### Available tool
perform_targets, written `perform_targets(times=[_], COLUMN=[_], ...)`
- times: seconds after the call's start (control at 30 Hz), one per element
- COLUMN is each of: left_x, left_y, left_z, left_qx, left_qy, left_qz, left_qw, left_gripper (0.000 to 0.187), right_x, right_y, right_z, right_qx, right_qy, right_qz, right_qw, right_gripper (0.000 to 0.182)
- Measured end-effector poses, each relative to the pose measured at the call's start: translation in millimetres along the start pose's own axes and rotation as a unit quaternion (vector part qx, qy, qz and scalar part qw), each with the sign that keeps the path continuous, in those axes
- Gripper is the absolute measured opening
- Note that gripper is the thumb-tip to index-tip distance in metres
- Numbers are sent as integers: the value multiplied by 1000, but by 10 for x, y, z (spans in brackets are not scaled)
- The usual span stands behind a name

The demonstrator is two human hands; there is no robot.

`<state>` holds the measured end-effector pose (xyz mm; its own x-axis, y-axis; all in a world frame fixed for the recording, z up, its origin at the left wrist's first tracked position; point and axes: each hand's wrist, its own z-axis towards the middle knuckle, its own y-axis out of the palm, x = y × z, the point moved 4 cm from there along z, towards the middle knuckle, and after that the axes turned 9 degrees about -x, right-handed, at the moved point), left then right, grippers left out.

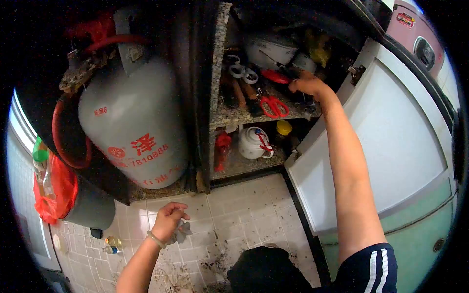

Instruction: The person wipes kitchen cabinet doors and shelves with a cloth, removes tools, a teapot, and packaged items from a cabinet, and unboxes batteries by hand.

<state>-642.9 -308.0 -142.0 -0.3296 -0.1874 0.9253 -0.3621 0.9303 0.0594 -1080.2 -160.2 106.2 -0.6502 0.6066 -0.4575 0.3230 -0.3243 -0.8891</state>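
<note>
While looking down into the open cabinet (218,73), find both hands well apart from each other. See the right hand (308,87) at the upper shelf (239,117), with bent fingers, just beside a red thing (275,76). Cannot tell clamping from mere contact there, owing to shadow and hidden fingertips. Locate the red thing on the upper shelf, just left of the right hand in the view. Note red scissors (274,106) nearer the front edge, close to brown handles (238,93), and grey rings (251,75) just behind. Record a white pot (271,51) farther back, near some yellow plastic (318,49). See the left hand (168,219) low in front of the cabinet, above the tiled floor (234,195), with curled fingers, holding a crumpled grey cloth (183,233) at the palm. Find on the lower shelf (229,175) a white teapot (251,149), between a red packet (223,146) and a yellow lid (283,127). Log a grey gas cylinder (141,107) left of the cabinet and a white-panelled door (386,122) standing open at right. Add a bin (93,207) with a red bag (58,185), near small bottles (113,241) on the floor.
</note>
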Motion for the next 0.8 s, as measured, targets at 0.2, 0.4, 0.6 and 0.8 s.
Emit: perform_targets(times=[0.2,0.4,0.6,0.8], left_x=[3,-13,-104,-132], left_y=[74,74,43,47], left_z=[34,50,51,104], left_qx=[-3,-5,-2,-15], left_qy=[-23,-2,22,3], left_qz=[-37,-29,-9,-33], left_qw=[999,1000,1000,999], left_gripper=[21,21,20,20], right_x=[-167,18,-208,-25], right_y=[245,164,87,24], right_z=[-51,-116,-524,-741], right_qx=[7,40,-65,19], right_qy=[88,49,-15,23], right_qz=[-272,-196,50,231], right_qw=[958,979,997,973], right_gripper=[90,99,86,76])
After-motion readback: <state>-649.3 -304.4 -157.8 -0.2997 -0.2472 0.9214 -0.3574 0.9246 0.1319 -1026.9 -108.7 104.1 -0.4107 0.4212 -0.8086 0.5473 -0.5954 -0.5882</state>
